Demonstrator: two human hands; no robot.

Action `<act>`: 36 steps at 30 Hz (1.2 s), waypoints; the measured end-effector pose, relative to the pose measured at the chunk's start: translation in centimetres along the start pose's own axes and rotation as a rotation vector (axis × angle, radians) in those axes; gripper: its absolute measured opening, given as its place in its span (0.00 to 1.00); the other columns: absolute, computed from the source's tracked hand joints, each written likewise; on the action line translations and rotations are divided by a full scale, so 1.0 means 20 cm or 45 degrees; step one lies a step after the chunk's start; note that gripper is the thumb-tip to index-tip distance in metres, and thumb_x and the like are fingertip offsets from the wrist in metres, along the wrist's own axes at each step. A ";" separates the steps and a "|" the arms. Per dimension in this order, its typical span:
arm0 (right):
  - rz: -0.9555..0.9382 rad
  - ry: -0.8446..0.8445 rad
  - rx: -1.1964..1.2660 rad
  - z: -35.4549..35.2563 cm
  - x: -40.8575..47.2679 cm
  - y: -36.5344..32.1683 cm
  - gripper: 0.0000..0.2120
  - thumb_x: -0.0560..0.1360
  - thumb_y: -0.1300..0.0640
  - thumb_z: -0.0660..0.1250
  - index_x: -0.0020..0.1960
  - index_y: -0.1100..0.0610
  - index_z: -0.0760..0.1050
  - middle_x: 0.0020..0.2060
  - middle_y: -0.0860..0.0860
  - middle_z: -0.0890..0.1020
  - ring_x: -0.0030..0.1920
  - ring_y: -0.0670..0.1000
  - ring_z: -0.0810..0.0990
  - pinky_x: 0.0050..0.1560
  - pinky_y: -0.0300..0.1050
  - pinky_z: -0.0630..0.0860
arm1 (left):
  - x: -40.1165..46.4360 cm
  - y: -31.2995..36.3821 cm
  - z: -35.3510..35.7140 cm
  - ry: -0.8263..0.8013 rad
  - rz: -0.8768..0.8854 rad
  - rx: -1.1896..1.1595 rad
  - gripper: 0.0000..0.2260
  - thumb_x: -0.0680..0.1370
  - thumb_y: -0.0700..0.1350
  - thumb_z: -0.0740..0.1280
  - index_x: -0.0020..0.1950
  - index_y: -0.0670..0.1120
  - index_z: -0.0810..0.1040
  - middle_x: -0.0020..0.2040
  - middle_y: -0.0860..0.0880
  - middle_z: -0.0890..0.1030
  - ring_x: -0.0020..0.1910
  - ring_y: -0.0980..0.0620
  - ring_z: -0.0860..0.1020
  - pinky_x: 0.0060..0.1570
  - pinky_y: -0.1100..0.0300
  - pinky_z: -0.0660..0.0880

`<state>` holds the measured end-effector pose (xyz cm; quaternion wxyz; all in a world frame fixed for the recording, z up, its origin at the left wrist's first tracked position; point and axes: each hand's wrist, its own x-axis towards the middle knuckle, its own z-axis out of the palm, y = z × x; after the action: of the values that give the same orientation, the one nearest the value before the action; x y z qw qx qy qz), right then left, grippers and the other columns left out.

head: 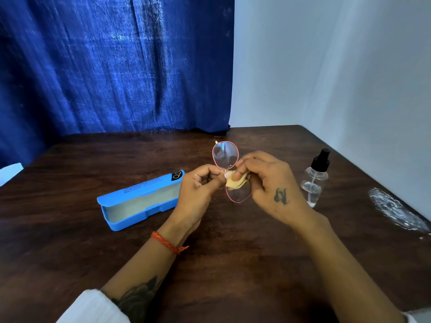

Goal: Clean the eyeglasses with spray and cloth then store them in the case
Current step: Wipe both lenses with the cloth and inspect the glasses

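The eyeglasses (225,155) have a thin pink frame and stand on end above the table, one lens up, one lens down. My left hand (200,190) pinches them at the bridge. My right hand (268,183) presses a small yellow cloth (235,181) against the upper part of the lower lens. The blue case (140,201) lies open on the table left of my hands, its pale lining showing. A clear spray bottle (314,180) with a black pump top stands upright to the right of my right hand.
The dark wooden table (233,252) fills the lower view. A white powdery smear (394,210) marks its right edge. A blue curtain (116,66) hangs behind, a white wall (326,66) at right. A white object (10,172) sits at the far left.
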<state>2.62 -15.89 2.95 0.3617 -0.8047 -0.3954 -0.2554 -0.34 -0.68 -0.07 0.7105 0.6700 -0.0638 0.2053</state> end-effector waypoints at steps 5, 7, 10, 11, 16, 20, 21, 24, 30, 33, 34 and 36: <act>0.211 -0.024 0.175 -0.03 0.00 0.04 0.18 0.66 0.73 0.64 0.39 0.51 0.80 0.39 0.48 0.82 0.38 0.43 0.78 0.38 0.30 0.72 | 0.00 0.01 0.01 0.049 -0.044 -0.064 0.03 0.71 0.37 0.69 0.38 0.44 0.80 0.37 0.50 0.81 0.39 0.56 0.78 0.41 0.66 0.75; 0.392 0.068 0.355 -0.02 -0.03 0.05 0.21 0.69 0.74 0.64 0.38 0.48 0.79 0.40 0.49 0.83 0.41 0.46 0.81 0.41 0.39 0.77 | 0.00 0.01 0.00 0.083 -0.079 -0.139 0.02 0.70 0.41 0.70 0.36 0.45 0.80 0.37 0.47 0.80 0.39 0.52 0.76 0.45 0.61 0.74; 0.654 0.256 0.591 0.03 -0.12 0.00 0.22 0.68 0.76 0.65 0.38 0.48 0.80 0.41 0.50 0.85 0.44 0.48 0.83 0.47 0.42 0.79 | 0.00 0.01 0.00 0.127 -0.103 -0.251 0.02 0.67 0.44 0.71 0.35 0.47 0.80 0.33 0.49 0.79 0.34 0.55 0.73 0.44 0.59 0.72; 0.742 0.345 0.665 0.06 -0.15 -0.02 0.22 0.68 0.76 0.65 0.37 0.49 0.80 0.40 0.49 0.85 0.44 0.48 0.83 0.48 0.42 0.78 | 0.00 0.01 0.01 0.143 -0.109 -0.290 0.02 0.66 0.45 0.71 0.35 0.47 0.80 0.31 0.51 0.78 0.32 0.56 0.73 0.43 0.60 0.72; 1.167 0.652 1.160 0.18 -0.22 -0.18 0.16 0.68 0.79 0.62 0.41 0.59 0.78 0.37 0.53 0.82 0.41 0.50 0.80 0.43 0.39 0.78 | -0.01 0.03 0.06 0.196 -0.138 -0.471 0.03 0.68 0.41 0.68 0.35 0.46 0.81 0.31 0.54 0.80 0.34 0.58 0.75 0.40 0.65 0.74; 1.445 0.778 1.783 0.21 -0.19 -0.26 0.14 0.71 0.79 0.57 0.44 0.63 0.75 0.33 0.54 0.83 0.34 0.49 0.82 0.38 0.39 0.80 | -0.01 0.02 0.07 0.249 -0.205 -0.624 0.12 0.73 0.37 0.65 0.31 0.47 0.81 0.34 0.54 0.82 0.36 0.57 0.75 0.41 0.66 0.74; 1.496 0.775 1.995 0.22 -0.18 -0.28 0.14 0.72 0.78 0.55 0.44 0.64 0.75 0.31 0.55 0.83 0.32 0.49 0.83 0.37 0.40 0.81 | -0.02 0.02 0.07 0.265 -0.230 -0.670 0.12 0.74 0.36 0.64 0.32 0.47 0.80 0.34 0.54 0.82 0.35 0.58 0.75 0.39 0.67 0.75; 1.622 0.737 2.401 0.25 -0.15 -0.31 0.15 0.75 0.76 0.52 0.44 0.66 0.75 0.28 0.57 0.83 0.28 0.50 0.83 0.35 0.41 0.80 | -0.03 0.03 0.10 0.272 -0.320 -0.734 0.07 0.75 0.37 0.64 0.37 0.44 0.78 0.31 0.52 0.80 0.30 0.58 0.74 0.32 0.68 0.76; 1.770 0.586 2.529 0.21 -0.08 -0.28 0.08 0.75 0.73 0.58 0.47 0.70 0.76 0.34 0.61 0.83 0.30 0.54 0.83 0.32 0.42 0.81 | -0.03 0.03 0.08 0.276 -0.292 -0.662 0.07 0.75 0.36 0.64 0.37 0.43 0.76 0.32 0.53 0.82 0.32 0.59 0.79 0.36 0.67 0.78; 1.795 0.579 2.605 0.18 -0.10 -0.25 0.10 0.72 0.73 0.59 0.52 0.71 0.74 0.41 0.63 0.81 0.38 0.56 0.81 0.30 0.43 0.81 | -0.03 0.02 0.08 0.245 -0.269 -0.635 0.07 0.74 0.36 0.64 0.37 0.43 0.77 0.32 0.52 0.82 0.32 0.59 0.79 0.37 0.66 0.78; 1.789 0.591 2.633 0.18 -0.11 -0.24 0.12 0.69 0.75 0.60 0.52 0.71 0.74 0.44 0.64 0.80 0.40 0.56 0.80 0.29 0.43 0.81 | -0.02 0.02 0.08 0.244 -0.258 -0.622 0.07 0.74 0.36 0.64 0.37 0.43 0.77 0.32 0.53 0.82 0.32 0.59 0.78 0.37 0.67 0.77; 1.723 0.608 2.690 0.17 -0.16 -0.21 0.21 0.56 0.79 0.69 0.49 0.72 0.75 0.45 0.65 0.80 0.40 0.57 0.81 0.29 0.44 0.80 | -0.02 0.01 0.07 0.254 -0.237 -0.594 0.08 0.74 0.35 0.64 0.36 0.44 0.78 0.33 0.54 0.83 0.32 0.61 0.77 0.36 0.69 0.75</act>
<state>-2.12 -12.97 0.26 0.9422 -0.1015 0.1562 0.2784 -0.48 -2.21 0.15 0.8643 0.4676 0.0229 0.1839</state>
